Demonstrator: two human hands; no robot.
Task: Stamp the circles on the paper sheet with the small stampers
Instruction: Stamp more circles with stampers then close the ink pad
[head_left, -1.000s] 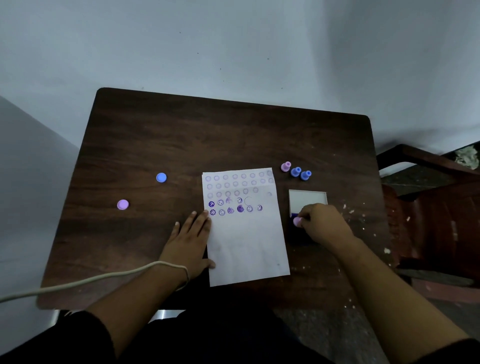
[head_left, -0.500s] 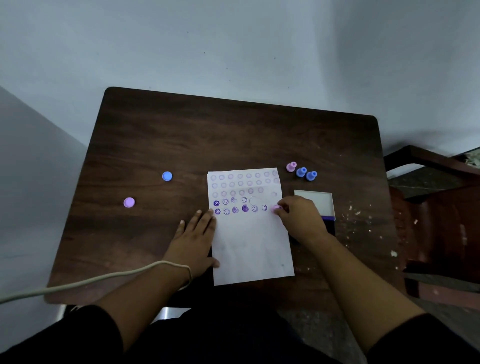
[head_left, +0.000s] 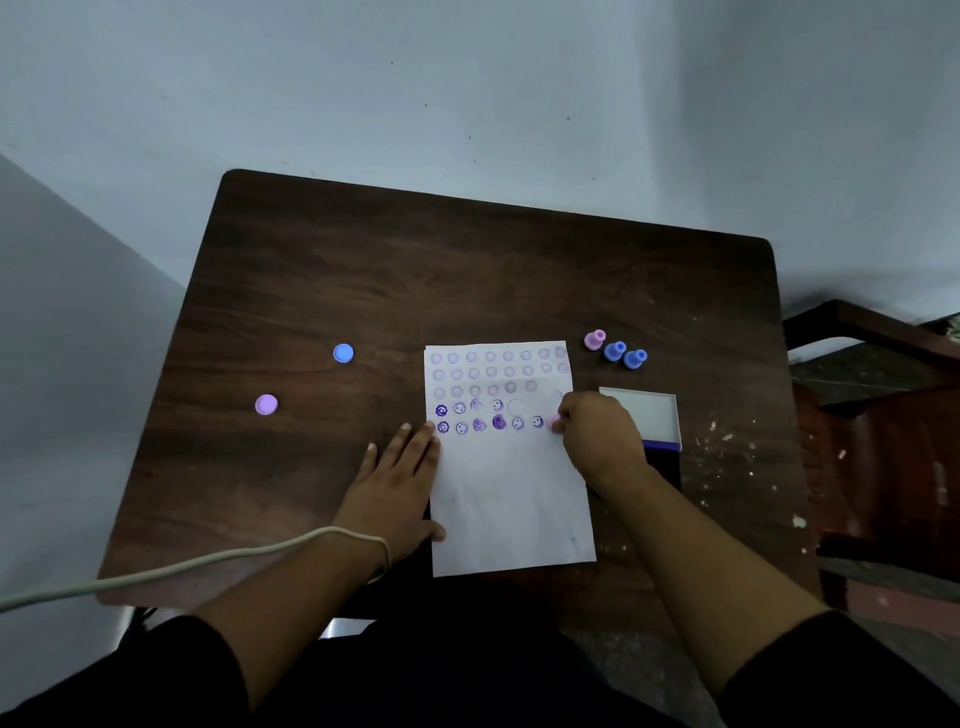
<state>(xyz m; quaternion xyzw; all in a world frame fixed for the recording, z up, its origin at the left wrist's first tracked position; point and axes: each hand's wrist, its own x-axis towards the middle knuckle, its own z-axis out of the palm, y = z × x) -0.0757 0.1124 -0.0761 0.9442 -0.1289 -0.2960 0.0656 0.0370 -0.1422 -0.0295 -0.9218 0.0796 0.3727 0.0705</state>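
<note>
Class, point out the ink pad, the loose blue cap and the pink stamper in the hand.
Ink pad (head_left: 641, 413), head view, pale open lid.
Blue cap (head_left: 343, 353), head view, cap's top.
Pink stamper (head_left: 555, 423), head view, tip showing beside the fingers.

One paper sheet (head_left: 511, 499) on one dark wooden table (head_left: 467, 291). Four small stampers: one pink stamper (head_left: 555, 423) pinched in the right hand (head_left: 597, 441), plus one pink (head_left: 594, 340) and two blue, (head_left: 614, 351) and (head_left: 634, 358), standing beyond the sheet's far right corner. Two loose round caps: one blue cap (head_left: 343, 353), one purple cap (head_left: 266, 404). One ink pad case (head_left: 644, 421). Two hands, the left hand (head_left: 400, 478) flat. One pale cable (head_left: 156, 571).
</note>
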